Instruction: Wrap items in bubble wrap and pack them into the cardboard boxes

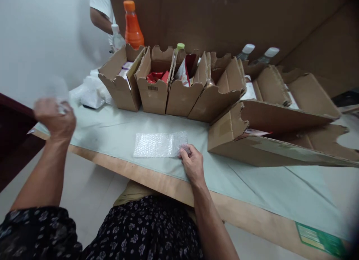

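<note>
A flat bubble wrap pouch (154,145) lies on the pale green table cover in front of me. My right hand (193,162) pinches its right end between thumb and fingers, low over the cover. Off to the left, my left hand (56,118) is raised above the table's left end, its fingers curled. A translucent, blurred plastic piece (57,88) sticks up from that fist; motion smears its shape. Near the left hand, crumpled bubble wrap (94,89) is heaped against the wall side of the table.
A row of open cardboard bins (153,95) runs along the back, holding packets and boxes. A larger cardboard bin (252,151) stands at the right. Behind the row are an orange bottle (134,28) and several clear bottles. Another person's arm (101,20) shows at the upper left.
</note>
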Demonstrator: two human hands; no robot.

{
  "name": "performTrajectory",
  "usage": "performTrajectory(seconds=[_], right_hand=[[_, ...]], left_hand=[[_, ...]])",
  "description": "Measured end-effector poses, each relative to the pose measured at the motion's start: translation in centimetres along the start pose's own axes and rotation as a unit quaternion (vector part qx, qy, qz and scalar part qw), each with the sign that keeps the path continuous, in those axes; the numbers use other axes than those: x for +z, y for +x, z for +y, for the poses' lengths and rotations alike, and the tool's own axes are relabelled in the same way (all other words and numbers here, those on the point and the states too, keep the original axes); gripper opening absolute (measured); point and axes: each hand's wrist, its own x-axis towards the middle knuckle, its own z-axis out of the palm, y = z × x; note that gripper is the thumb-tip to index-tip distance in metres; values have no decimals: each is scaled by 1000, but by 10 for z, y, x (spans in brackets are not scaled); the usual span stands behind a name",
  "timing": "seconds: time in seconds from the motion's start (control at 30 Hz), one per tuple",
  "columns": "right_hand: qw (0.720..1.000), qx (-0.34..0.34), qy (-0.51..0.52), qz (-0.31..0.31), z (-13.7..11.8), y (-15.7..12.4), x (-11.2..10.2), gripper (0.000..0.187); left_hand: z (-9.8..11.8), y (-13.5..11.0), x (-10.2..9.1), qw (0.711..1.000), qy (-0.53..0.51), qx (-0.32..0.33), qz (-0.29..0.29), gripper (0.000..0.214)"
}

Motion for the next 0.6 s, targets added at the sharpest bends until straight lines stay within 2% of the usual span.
performTrajectory(seconds=[0.07,0.13,0.17,0.23,0.27,0.33,0.4,0.43,0.5,0.6], right_hand=[[1000,-5,-7,1,2,0,0,28],[1000,-8,-10,2,4,1,-1,29],[1000,-10,-10,2,5,1,-1,30],[1000,-12,-9,4,5,0,-2,31],[1000,-12,-8,7,4,-2,-3,32],[1000,-11,-13,18,3,-11,-6,35],[999,-12,-30,37,4,-26,-15,40],[998,-13,-45,51,6,-35,-21,42],[992,-6,-94,80,11,-58,-41,46],[973,3,-187,138,21,-93,-79,53]], left_hand=[[5,14,27,996,79,-47,18,36],[13,14,52,993,109,-52,-16,36],[19,8,62,993,106,-43,-28,41],[37,-17,76,995,97,-20,-8,50],[50,-36,81,996,89,0,3,51],[83,-77,89,994,26,110,-1,44],[123,-117,97,972,-38,228,-49,39],[142,-133,102,960,-64,265,-71,39],[173,-153,110,939,-104,311,-101,39],[195,-159,122,924,-127,335,-133,35]])
